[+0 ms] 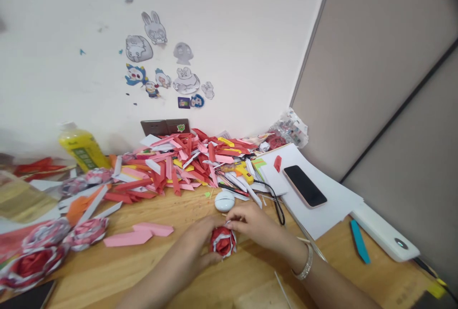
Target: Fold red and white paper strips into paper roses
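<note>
A red and white folded paper rose (pixel 223 242) is between my hands, just above or on the wooden table. My left hand (pixel 202 240) wraps around its left side, thumb at the lower edge and fingers behind. With fingertips pinched together, my right hand (pixel 245 221) touches the rose's upper right rim; a small pale bit shows at the fingertips, too small to make out. Right behind the hands sits a white rounded earphone case (pixel 224 200). Two pink folded paper strips (pixel 139 235) lie to the left.
A heap of red, pink and white folded strips (pixel 171 166) lies against the wall, with a yellow glue gun (pixel 244 171) at its right. Finished paper flowers (pixel 36 263) and a yellow bottle (pixel 82 147) stand left. A phone (pixel 305 185) lies on white paper (pixel 322 218) at right.
</note>
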`<act>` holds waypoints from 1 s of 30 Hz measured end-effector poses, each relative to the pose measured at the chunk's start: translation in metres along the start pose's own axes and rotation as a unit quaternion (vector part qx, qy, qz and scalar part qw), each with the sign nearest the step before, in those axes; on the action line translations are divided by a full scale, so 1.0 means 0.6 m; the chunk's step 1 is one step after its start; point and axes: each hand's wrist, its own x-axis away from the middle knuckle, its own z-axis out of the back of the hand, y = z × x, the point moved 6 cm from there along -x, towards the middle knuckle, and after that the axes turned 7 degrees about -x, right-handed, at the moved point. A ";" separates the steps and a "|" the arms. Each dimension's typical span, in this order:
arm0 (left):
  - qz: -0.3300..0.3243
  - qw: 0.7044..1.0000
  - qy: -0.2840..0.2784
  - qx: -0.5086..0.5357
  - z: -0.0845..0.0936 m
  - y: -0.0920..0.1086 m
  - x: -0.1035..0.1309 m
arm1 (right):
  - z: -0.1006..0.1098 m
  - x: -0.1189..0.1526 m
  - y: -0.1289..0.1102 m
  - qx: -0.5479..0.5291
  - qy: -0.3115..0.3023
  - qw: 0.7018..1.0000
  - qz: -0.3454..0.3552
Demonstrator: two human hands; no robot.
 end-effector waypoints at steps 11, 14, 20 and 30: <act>0.022 0.999 0.016 -0.021 -0.006 -0.004 -0.004 | -0.004 0.004 -0.031 0.110 0.008 0.993 0.032; 0.017 0.999 0.015 -0.025 -0.002 0.002 -0.004 | -0.006 0.006 -0.037 0.135 -0.009 0.990 0.046; 0.023 0.999 0.013 -0.018 -0.002 0.003 -0.006 | -0.005 0.006 -0.033 0.148 -0.013 0.987 0.054; 0.003 1.000 0.017 -0.015 -0.001 0.018 -0.003 | -0.006 0.007 -0.038 0.197 -0.009 0.979 0.054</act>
